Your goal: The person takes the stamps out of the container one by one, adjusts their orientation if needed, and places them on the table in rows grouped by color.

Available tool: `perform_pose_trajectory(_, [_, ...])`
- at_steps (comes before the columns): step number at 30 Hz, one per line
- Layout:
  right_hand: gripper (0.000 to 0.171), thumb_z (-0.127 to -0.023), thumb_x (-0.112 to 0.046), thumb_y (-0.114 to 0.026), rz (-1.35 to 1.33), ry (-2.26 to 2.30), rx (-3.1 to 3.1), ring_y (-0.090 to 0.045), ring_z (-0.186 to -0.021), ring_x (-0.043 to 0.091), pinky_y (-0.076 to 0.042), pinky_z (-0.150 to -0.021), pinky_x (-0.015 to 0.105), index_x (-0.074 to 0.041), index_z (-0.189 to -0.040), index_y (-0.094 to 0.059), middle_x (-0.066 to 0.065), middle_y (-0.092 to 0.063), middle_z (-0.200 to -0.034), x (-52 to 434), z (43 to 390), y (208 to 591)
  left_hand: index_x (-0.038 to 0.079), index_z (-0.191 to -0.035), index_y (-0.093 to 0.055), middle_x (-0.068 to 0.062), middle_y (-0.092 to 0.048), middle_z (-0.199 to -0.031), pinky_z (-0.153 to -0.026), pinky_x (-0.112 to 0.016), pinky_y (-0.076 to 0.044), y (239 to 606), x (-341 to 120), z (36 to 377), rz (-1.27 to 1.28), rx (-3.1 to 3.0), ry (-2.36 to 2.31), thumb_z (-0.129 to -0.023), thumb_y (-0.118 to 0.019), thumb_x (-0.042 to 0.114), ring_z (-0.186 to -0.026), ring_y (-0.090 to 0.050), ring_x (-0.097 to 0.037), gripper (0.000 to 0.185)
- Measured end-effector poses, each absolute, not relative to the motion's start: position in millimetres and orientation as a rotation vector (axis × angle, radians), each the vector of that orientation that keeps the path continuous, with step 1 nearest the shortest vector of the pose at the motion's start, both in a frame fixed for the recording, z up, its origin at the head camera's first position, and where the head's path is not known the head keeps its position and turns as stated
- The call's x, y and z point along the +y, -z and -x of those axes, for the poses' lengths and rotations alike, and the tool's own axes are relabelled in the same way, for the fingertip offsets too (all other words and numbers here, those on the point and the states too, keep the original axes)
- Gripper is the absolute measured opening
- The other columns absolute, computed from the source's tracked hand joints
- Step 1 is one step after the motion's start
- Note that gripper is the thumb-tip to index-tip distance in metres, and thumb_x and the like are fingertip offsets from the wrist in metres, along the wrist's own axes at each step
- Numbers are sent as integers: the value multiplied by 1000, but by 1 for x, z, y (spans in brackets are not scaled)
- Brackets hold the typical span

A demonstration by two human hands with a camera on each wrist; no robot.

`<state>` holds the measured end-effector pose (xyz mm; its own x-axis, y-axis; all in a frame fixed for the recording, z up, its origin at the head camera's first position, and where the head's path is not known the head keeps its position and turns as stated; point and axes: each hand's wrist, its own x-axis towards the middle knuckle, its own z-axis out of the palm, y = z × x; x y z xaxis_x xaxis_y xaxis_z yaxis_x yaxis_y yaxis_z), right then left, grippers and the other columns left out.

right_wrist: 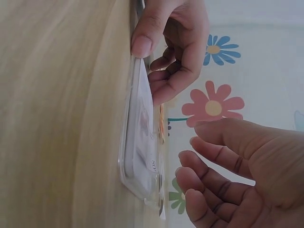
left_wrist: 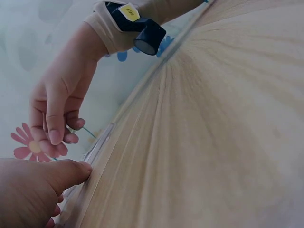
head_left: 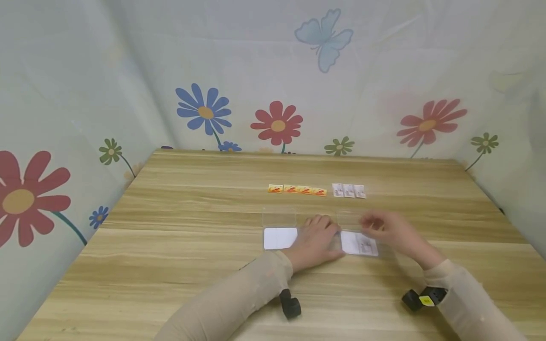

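Observation:
My left hand (head_left: 315, 241) holds the left end of an open clear plastic case (head_left: 350, 243), its thumb at the near edge and its fingers at the far side. In the right wrist view, that thumb (right_wrist: 142, 45) presses on the case's rim. White contents fill the case, with a small printed white packet (head_left: 366, 245) lying on their right part. Over the case's right end hovers my right hand (head_left: 390, 231), fingers loosely bent and nothing held. Left of my left hand lies a second clear case (head_left: 279, 238) with a plain white top surface, partly hidden by that hand.
Several yellow-and-red packets (head_left: 297, 190) lie in a row farther back on the wooden table (head_left: 192, 199). To their right are three white printed packets (head_left: 349, 191). A flower-printed curtain (head_left: 367, 90) hangs behind the table's far edge.

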<state>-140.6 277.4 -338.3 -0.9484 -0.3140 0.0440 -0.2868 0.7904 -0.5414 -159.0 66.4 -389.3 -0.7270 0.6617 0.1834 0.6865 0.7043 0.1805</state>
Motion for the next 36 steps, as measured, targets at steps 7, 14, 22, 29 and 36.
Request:
perform_pose_trajectory(7, [16,-80,-14,-65,495,819,2953,-56,-78,10,-47,-69,27,-10,-96,-65,0,-66,-89,279,136,341,22,-116,-54,5,-50,-112,-96,-32,-36,389,66,159,1112,-2818,371,-76,-57,59,-107,-44,-13,54])
perform_pose_trajectory(14, [14,-79,-16,-66,448,815,2963,-56,-78,12,-46,-67,29,-12,-93,-65,1,-66,-88,282,133,347,21,-115,-55,5,-49,-111,-96,-32,-36,391,66,160,1117,-2805,382,-76,-58,58,-107,-44,-13,53])
perform_pose_trajectory(22, [12,-78,-13,-66,476,837,2983,-56,-75,10,-44,-65,24,-11,-90,-67,1,-67,-86,283,131,351,22,-115,-54,5,-49,-113,-96,-33,-36,391,66,160,1126,-2814,373,-77,-57,58,-108,-44,-13,53])
perform_pose_trajectory(29, [11,-77,-12,-68,527,863,2987,-55,-73,9,-44,-64,22,-9,-88,-67,2,-67,-85,285,131,355,23,-115,-54,6,-49,-113,-97,-32,-36,390,66,160,1120,-2822,386,-76,-57,58,-109,-44,-12,53])
perform_pose_trajectory(36, [13,-76,-11,-68,528,834,3009,-54,-74,11,-43,-64,23,-8,-89,-67,2,-66,-84,284,131,359,23,-115,-55,6,-49,-112,-96,-32,-36,389,67,159,1108,-2833,379,-76,-58,58,-108,-44,-12,53])
